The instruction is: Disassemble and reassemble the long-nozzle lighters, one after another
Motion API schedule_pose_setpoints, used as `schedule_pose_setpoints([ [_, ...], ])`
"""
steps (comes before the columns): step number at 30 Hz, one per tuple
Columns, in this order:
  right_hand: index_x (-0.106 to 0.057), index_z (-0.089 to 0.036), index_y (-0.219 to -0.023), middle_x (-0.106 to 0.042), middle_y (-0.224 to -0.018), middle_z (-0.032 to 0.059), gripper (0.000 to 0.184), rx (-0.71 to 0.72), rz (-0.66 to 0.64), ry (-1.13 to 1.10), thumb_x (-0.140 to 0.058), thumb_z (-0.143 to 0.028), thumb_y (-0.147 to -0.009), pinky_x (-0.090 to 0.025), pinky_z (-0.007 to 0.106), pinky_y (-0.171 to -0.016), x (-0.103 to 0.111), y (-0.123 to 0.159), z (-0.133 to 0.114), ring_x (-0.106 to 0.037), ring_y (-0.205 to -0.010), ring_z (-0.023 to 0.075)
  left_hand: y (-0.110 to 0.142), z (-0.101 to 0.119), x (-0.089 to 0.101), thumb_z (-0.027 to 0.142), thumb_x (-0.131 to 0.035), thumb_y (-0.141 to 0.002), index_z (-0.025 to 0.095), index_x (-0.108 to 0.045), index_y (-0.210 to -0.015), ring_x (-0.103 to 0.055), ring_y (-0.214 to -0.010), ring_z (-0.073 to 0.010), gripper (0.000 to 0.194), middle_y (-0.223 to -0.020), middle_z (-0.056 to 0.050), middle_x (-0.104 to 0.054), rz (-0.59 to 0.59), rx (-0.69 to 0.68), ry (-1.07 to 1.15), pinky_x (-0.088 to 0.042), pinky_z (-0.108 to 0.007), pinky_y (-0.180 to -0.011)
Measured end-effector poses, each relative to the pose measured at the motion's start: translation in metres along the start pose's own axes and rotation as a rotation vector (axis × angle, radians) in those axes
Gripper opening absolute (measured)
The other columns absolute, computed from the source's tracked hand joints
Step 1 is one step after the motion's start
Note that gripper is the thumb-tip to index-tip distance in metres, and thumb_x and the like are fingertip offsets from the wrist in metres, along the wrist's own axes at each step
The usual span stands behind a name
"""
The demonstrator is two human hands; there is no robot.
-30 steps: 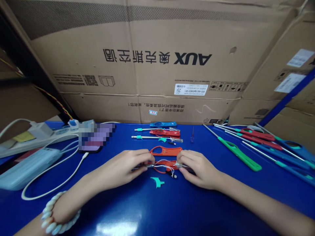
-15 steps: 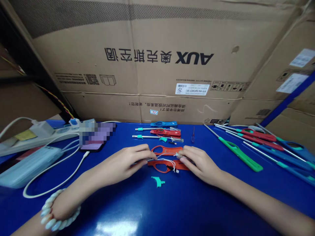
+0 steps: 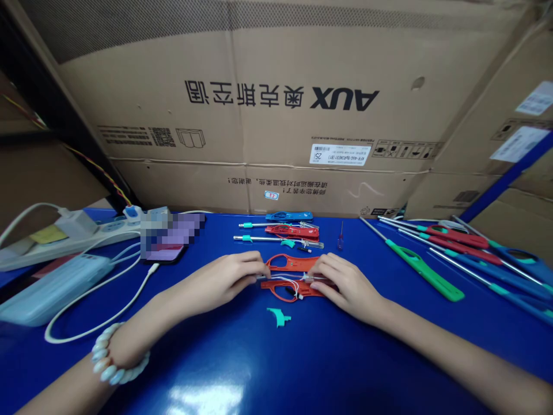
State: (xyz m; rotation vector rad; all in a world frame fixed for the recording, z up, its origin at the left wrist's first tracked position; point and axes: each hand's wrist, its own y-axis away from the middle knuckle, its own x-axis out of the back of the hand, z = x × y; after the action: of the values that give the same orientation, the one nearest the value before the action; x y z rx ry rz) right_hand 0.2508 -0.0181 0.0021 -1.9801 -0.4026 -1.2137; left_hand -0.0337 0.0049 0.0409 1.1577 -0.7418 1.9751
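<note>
My left hand [image 3: 224,280] and my right hand [image 3: 341,282] rest on the blue table [image 3: 276,357], fingers pinched at the two ends of an opened red lighter shell [image 3: 280,286]. Thin white wires and a small black part [image 3: 296,295] lie in that shell. A metal tube [image 3: 262,278] runs under my left fingertips. The matching red shell half [image 3: 287,263] lies just behind, touching neither hand clearly. A loose teal trigger piece [image 3: 279,316] sits on the table in front of the shell.
Behind lie blue and red long-nosed lighters [image 3: 287,230] and a small screwdriver [image 3: 341,236]. Several finished lighters, green, red and blue, [image 3: 436,253] lie at the right. A phone [image 3: 166,242], power strip [image 3: 64,233], power bank [image 3: 52,288] and white cable [image 3: 108,314] occupy the left. Cardboard boxes [image 3: 276,115] wall the back.
Both hands and the red shell shifted slightly away from me, closer to the second red half. The hands keep the same pinching grip at the shell's ends.
</note>
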Motion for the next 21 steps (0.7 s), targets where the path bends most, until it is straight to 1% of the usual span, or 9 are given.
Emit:
schedule_pose_setpoints([
  [3,-0.060,-0.017,-0.091,-0.062,-0.087,0.0068,0.015,-0.016,-0.024,0.036,-0.049,-0.026,-0.094,-0.047,0.031,-0.070,-0.004,0.001,0.002,-0.054,-0.079,0.0197,-0.001,-0.001,-0.004,0.010,-0.040,-0.094,0.020,-0.060,-0.107,-0.059,-0.086,-0.0152,0.026,-0.101,-0.003,-0.058,-0.011,-0.007,-0.026,-0.047,-0.027,-0.077],
  [7,-0.060,-0.017,-0.090,-0.061,-0.087,0.0066,0.011,-0.031,-0.058,0.058,-0.052,-0.024,-0.092,-0.047,0.032,-0.071,-0.008,0.002,0.004,-0.055,-0.079,0.0198,-0.001,-0.001,-0.008,0.008,-0.042,-0.092,0.021,-0.060,-0.107,-0.061,-0.082,-0.0150,0.026,-0.100,-0.003,-0.059,-0.021,-0.011,-0.119,-0.046,-0.024,-0.070],
  [11,-0.059,-0.017,-0.088,-0.061,-0.085,0.0061,0.012,-0.034,-0.070,0.065,-0.051,-0.024,-0.092,-0.047,0.030,-0.069,-0.010,0.002,0.004,-0.056,-0.077,0.0188,-0.001,-0.001,-0.009,0.008,-0.044,-0.091,0.022,-0.060,-0.106,-0.062,-0.080,-0.0153,0.026,-0.098,-0.002,-0.060,-0.030,-0.015,-0.200,-0.045,-0.024,-0.067],
  [16,-0.059,-0.017,-0.087,-0.061,-0.083,0.0053,0.012,-0.044,-0.066,0.057,-0.050,-0.023,-0.092,-0.046,0.028,-0.065,-0.012,0.003,0.002,-0.057,-0.074,0.0178,-0.001,-0.001,-0.009,0.008,-0.045,-0.090,0.023,-0.059,-0.109,-0.062,-0.082,-0.0156,0.027,-0.100,-0.002,-0.060,-0.029,-0.008,-0.209,-0.044,-0.024,-0.068],
  [21,-0.059,-0.017,-0.087,-0.060,-0.082,0.0053,0.014,-0.051,-0.065,0.072,-0.048,-0.023,-0.093,-0.046,0.028,-0.064,-0.013,0.004,0.001,-0.057,-0.073,0.0179,0.000,-0.001,-0.010,0.009,-0.045,-0.091,0.023,-0.060,-0.109,-0.062,-0.080,-0.0158,0.027,-0.101,-0.002,-0.060,-0.020,-0.017,-0.229,-0.044,-0.025,-0.067],
])
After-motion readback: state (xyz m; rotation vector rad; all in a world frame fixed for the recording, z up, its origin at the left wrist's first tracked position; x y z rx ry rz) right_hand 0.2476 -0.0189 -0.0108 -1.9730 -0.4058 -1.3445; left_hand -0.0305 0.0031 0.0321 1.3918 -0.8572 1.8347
